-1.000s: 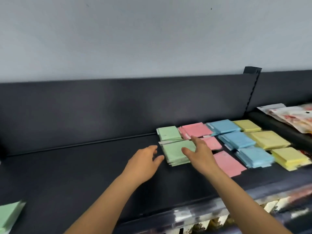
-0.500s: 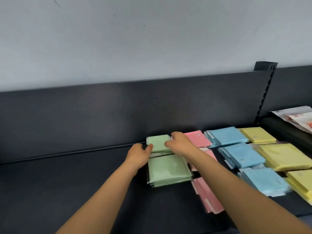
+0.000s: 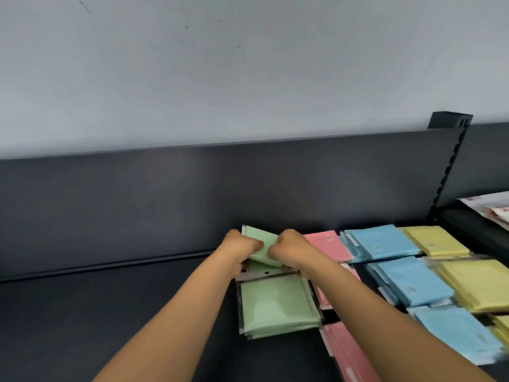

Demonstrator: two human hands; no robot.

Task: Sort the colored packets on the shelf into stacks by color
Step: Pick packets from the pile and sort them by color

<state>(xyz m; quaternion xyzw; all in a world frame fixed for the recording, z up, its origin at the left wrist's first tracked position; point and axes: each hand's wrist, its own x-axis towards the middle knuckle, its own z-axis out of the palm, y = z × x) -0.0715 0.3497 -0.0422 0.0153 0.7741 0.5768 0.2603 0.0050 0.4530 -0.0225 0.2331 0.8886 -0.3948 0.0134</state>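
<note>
Fingers [image 3: 256,245] of left hand [image 3: 239,250] & right hand [image 3: 293,249] curled round small green packet bundle [image 3: 261,239], tilted at shelf [image 3: 137,312] rear just behind bigger green stack [image 3: 278,307]; prob. light, slick film, floppy, so grip both side edges.

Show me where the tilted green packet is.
In the head view's centre, the green packet is gripped between the left hand and right hand, behind the green stack, left of the pink packets.
</note>
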